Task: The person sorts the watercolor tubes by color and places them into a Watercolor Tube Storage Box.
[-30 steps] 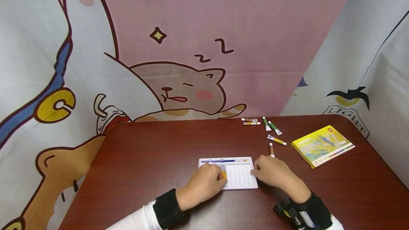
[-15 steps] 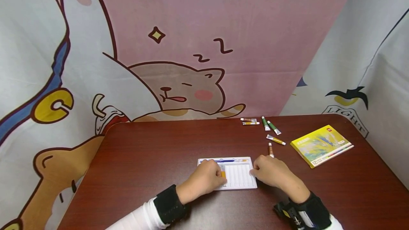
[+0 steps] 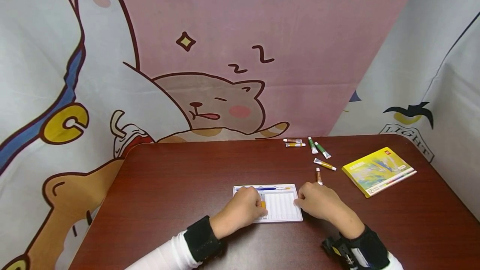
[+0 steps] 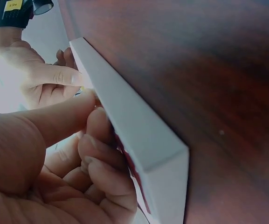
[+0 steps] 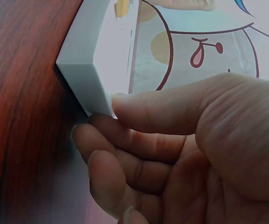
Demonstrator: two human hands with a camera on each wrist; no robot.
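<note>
A white plastic tray (image 3: 284, 207) with narrow slots lies on the table, and a blue paintbrush (image 3: 269, 188) sits along its far side. My left hand (image 3: 240, 209) bends over the left part of the tray, its fingers curled and pinching a paint tube (image 3: 263, 205) with an orange band that lies in the slots. Most of that tube is hidden by the hand. In the left wrist view, thumb and forefinger meet just inside the tray wall (image 4: 134, 112). My right hand (image 3: 320, 203) grips the tray's right edge between thumb and forefinger, as the right wrist view shows.
Beyond the right hand lie loose paint tubes: a brown one (image 3: 318, 176), a yellow one (image 3: 324, 164), two green ones (image 3: 313, 145) and a pair (image 3: 295, 145) near the back edge. A yellow paint box (image 3: 379, 172) rests at the right on the brown table (image 3: 180, 178).
My left hand has shifted slightly up and its fingers sit a little differently over the tube and tray. The right hand stays at the tray's edge.
</note>
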